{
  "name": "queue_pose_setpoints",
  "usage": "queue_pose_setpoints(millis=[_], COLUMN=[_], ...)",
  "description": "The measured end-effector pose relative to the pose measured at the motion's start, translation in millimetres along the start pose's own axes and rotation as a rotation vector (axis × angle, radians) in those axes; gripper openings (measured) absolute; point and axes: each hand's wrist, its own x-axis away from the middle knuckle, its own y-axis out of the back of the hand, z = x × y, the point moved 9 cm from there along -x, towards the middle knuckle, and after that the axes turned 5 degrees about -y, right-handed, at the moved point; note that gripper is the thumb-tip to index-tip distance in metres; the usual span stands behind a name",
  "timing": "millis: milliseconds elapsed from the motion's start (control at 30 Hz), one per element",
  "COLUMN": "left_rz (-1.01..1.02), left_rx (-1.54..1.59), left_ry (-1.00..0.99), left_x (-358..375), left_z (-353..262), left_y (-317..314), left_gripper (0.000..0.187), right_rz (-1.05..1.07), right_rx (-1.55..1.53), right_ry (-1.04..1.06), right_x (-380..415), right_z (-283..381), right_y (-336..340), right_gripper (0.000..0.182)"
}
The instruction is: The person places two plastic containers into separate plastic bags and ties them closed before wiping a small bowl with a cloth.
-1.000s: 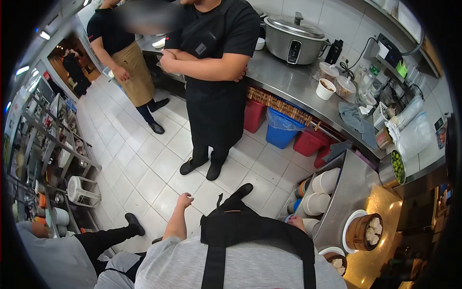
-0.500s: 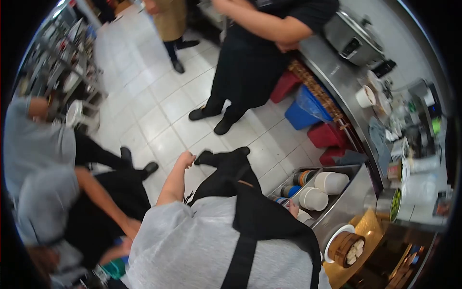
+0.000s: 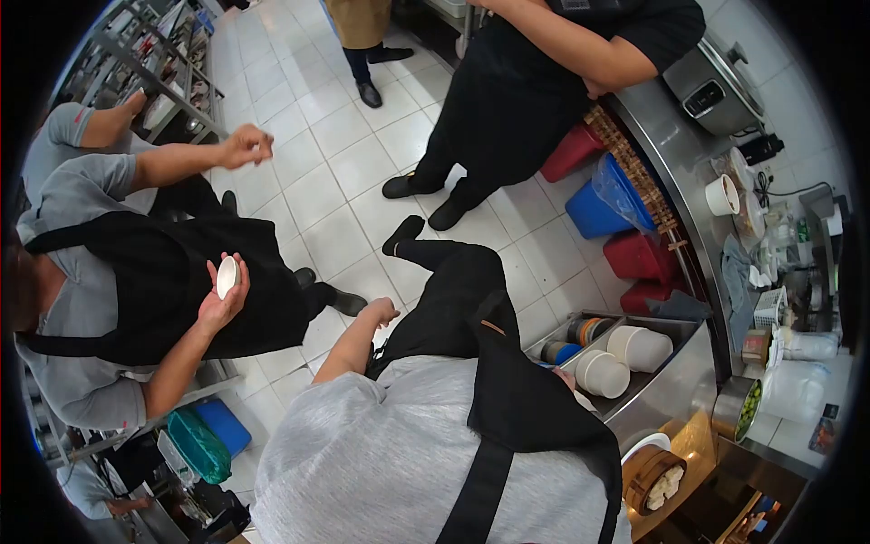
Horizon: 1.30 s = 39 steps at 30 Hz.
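Observation:
My left hand (image 3: 385, 311) hangs beside my black trousers, over the tiled floor, with its fingers curled and nothing visible in them. My right hand (image 3: 566, 377) is partly hidden behind my apron (image 3: 526, 390), at the near edge of a metal bin (image 3: 666, 367). Just beside it lie stacked white bowls (image 3: 602, 374), and another white stack (image 3: 640, 348) lies farther along. Blue and dark round stacks (image 3: 560, 352) fill the bin's other compartment. What the right fingers touch is hidden.
At left, a co-worker's hand holds a small white cup (image 3: 228, 277). Another person in black stands ahead by the steel counter (image 3: 675, 145). A bamboo steamer (image 3: 654, 480) with white dumplings sits at lower right. Blue (image 3: 607, 204) and red bins (image 3: 639, 256) stand under the counter.
My view has shifted, so my body and the bin appear farther right. The co-worker at left has straightened, raised an arm and now shows a white cup. My right hand stays by the bin.

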Motion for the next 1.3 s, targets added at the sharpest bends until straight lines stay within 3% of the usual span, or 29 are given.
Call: queue_pose_setpoints(millis=[333, 633, 833, 933, 967, 1033, 1100, 1300], left_rz=[-0.069, -0.047, -0.030, -0.007, 0.008, -0.026, -0.010, -0.070], left_rx=[-0.059, -0.141, -0.134, -0.212, -0.234, -0.259, -0.331, -0.276], left_ry=[-0.156, -0.098, -0.165, -0.168, -0.256, -0.195, -0.174, -0.258], left_x=[-16, -26, -15, -38, -42, -32, -23, -24], left_z=[-71, -56, -55, -30, -31, -38, -59, -126], left_y=[38, 48, 40, 33, 34, 49, 64, 86], left_gripper=[0.035, 0.032, 0.034, 0.034, 0.035, 0.034, 0.034, 0.025], right_rz=[0.014, -0.087, -0.138, 0.081, -0.054, -0.134, -0.096, -0.360], right_rx=[-0.152, -0.169, -0.146, -0.419, -0.342, -0.230, -0.184, -0.179], right_ry=[-0.090, -0.151, -0.126, 0.000, -0.031, 0.019, 0.101, -0.076], right_x=[-19, -5, -2, -22, -11, -13, -12, 29], right_z=[-22, -26, -36, -41, -33, -31, -10, -20], right_y=[6, 7, 14, 5, 11, 18, 17, 26], right_gripper=[0.035, 0.035, 0.030, 0.026, 0.026, 0.025, 0.023, 0.021])
